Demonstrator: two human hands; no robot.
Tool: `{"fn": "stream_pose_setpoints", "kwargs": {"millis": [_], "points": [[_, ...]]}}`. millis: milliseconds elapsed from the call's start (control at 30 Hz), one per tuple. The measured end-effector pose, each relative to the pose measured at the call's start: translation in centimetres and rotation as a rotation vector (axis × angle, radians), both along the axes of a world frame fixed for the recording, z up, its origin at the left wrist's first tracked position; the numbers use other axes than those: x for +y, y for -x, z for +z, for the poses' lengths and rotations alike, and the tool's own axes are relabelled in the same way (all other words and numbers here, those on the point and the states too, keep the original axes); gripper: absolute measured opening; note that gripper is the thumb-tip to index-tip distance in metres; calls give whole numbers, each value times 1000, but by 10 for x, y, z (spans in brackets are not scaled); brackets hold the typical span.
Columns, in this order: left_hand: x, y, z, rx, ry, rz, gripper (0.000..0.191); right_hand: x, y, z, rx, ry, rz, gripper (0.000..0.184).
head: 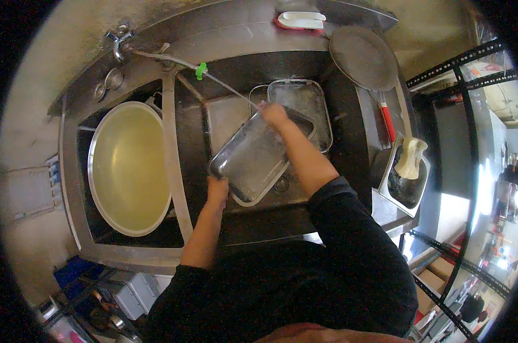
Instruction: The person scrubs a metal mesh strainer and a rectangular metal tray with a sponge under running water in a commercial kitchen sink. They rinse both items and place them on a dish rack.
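Observation:
My left hand [218, 188] grips the near left corner of a clear rectangular glass baking dish [259, 163], which is tilted over the right sink basin [226, 115]. At the dish's far side, my right hand [274, 115] is closed around the end of a thin translucent hose [231, 89]. Whether these fingers also touch the rim is hidden. A green clamp [201, 71] sits along the hose, which leads back to the tap [120, 43]. Behind the held dish, another glass dish [299, 96] rests in the basin, with a further rim partly visible beside it.
A large round tub of yellowish liquid [130, 167] fills the left basin. On the right ledge lie a round mesh strainer [364, 58] with a red handle [387, 124] and a metal pan [413, 193] holding a sponge [411, 157]. A scrub brush [301, 20] lies on the back ledge.

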State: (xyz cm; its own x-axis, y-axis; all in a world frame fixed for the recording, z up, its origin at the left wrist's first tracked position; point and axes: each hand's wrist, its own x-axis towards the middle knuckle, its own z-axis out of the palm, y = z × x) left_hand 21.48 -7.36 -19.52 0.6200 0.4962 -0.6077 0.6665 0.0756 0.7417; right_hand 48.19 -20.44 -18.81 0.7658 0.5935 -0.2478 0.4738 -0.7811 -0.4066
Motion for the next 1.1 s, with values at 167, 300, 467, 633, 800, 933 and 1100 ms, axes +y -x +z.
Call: {"fn": "stream_pose_setpoints", "kwargs": {"millis": [167, 300, 467, 633, 800, 933, 1100], "points": [[-4, 19, 10, 67, 375, 242, 49, -47, -18, 42, 41, 263, -176, 38], [-15, 16, 29, 102, 480, 325, 38, -59, -27, 74, 141, 425, 124, 39], [-29, -6, -5, 164, 651, 278, 23, -46, -9, 158, 230, 90, -3, 32], [-75, -69, -75, 82, 820, 188, 25, -46, 35, 241, -62, -113, -38, 27], [-79, -161, -81, 49, 304, -29, 34, -71, 57, 284, -154, -149, -52, 24], [-41, -218, -26, -476, -53, 96, 41, -90, 46, 295, 13, -172, -136, 21], [-17, -218, 56, -581, -95, -413, 36, -94, -2, 239, 152, -321, 160, 19]]}}
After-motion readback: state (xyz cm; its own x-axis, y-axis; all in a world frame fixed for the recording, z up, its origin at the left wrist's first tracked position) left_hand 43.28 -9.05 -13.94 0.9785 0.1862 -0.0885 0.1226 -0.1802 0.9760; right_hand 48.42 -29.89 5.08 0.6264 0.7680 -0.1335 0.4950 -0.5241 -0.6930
